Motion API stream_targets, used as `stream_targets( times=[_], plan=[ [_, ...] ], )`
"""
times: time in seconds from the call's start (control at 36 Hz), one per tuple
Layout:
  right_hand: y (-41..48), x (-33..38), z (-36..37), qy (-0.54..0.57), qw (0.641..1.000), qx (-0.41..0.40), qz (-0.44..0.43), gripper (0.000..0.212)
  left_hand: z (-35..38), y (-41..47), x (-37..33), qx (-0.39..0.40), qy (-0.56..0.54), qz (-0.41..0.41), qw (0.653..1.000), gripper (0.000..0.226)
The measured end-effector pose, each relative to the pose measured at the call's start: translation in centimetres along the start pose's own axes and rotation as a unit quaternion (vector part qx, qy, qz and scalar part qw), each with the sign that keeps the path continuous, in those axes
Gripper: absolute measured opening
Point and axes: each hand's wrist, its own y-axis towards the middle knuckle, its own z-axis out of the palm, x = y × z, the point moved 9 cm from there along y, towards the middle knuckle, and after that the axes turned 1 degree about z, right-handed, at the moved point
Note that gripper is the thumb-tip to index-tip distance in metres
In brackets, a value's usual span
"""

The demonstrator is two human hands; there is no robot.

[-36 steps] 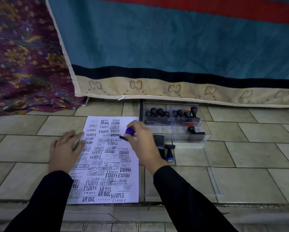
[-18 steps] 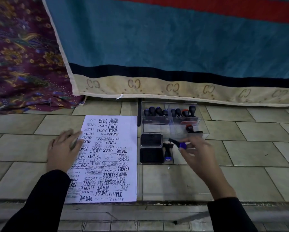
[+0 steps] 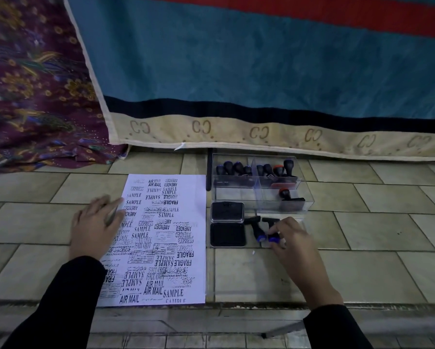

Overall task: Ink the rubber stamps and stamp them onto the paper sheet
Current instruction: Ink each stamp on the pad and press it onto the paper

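Right hand pinches stamp by its blue end, beside pad; left hand flat on paper, left edge. Likely best: keep inked face off second stamp.

The right hand hides part of the held stamp, the left hand covers the left margin of the paper sheet, and the sleeves run off the bottom edge.

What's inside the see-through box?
Rubber stamps sit in the clear box: dark handles, two with orange tops. Their printing faces cannot be seen, so the words are hidden.
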Motion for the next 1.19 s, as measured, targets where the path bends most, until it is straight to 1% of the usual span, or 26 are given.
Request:
stream_targets(
  times=[0.08,0.31,0.39,0.44,0.5,0.56,0.64,0.67,0.72,0.78,0.86,0.97,1.06,1.14,1.19],
  plan=[
    [0.0,-0.4,0.2,-0.003,1.000,0.002,0.008,0.021,0.0,-0.1,0.1,-0.001,-0.002,-0.003,1.000,0.060],
    [0.8,-0.2,-0.6,0.009,1.000,-0.005,-0.010,0.021,-0.2,-0.1,-0.2,-0.004,-0.002,0.000,1.000,0.058],
    [2.7,0.3,-3.2,0.049,0.997,-0.061,-0.012,0.018,-0.3,-0.1,-0.3,-0.003,-0.001,-0.003,1.000,0.058],
    [4.6,0.2,-5.0,0.081,0.991,-0.104,0.012,0.013,-0.3,-0.2,-0.4,-0.003,0.000,-0.002,1.000,0.059],
    [6.9,-0.3,-6.0,0.063,0.989,-0.122,0.047,0.008,-0.3,-0.2,-0.4,-0.003,-0.002,-0.005,1.000,0.060],
    [9.3,-1.5,-5.5,0.011,0.991,-0.094,0.096,0.009,-0.3,-0.2,-0.3,-0.003,-0.002,-0.008,1.000,0.062],
    [11.4,-3.4,-3.5,-0.072,0.980,-0.012,0.185,0.025,-0.2,-0.2,-0.2,0.000,0.001,-0.007,1.000,0.061],
    [11.9,-3.5,-3.1,-0.095,0.976,0.005,0.195,0.028,-0.2,-0.2,-0.2,0.001,0.001,-0.005,1.000,0.060],
    [12.5,-3.4,-2.4,-0.138,0.973,0.024,0.186,0.030,-0.2,-0.2,-0.2,0.002,0.002,-0.006,1.000,0.058],
    [12.9,-3.3,-1.9,-0.166,0.970,0.034,0.177,0.029,-0.2,-0.2,-0.1,0.001,-0.001,-0.009,1.000,0.057],
    [13.0,-3.6,-1.5,-0.191,0.963,0.036,0.186,0.023,-0.2,-0.3,-0.2,-0.001,-0.002,-0.010,1.000,0.057],
    [13.0,-3.6,-1.5,-0.180,0.968,0.022,0.173,0.020,-0.3,-0.3,-0.3,-0.002,-0.006,-0.009,1.000,0.056],
    [13.1,-2.7,-2.4,-0.155,0.977,0.008,0.145,0.015,-0.4,-0.3,-0.4,-0.002,-0.006,-0.007,1.000,0.057],
    [12.9,-1.7,-4.2,-0.100,0.987,-0.039,0.121,0.013,-0.4,-0.2,-0.4,-0.005,-0.005,-0.008,1.000,0.057],
    [12.3,-1.0,-5.2,-0.034,0.991,-0.058,0.120,0.016,-0.4,-0.3,-0.4,-0.006,-0.005,-0.008,1.000,0.057]
  ],
)
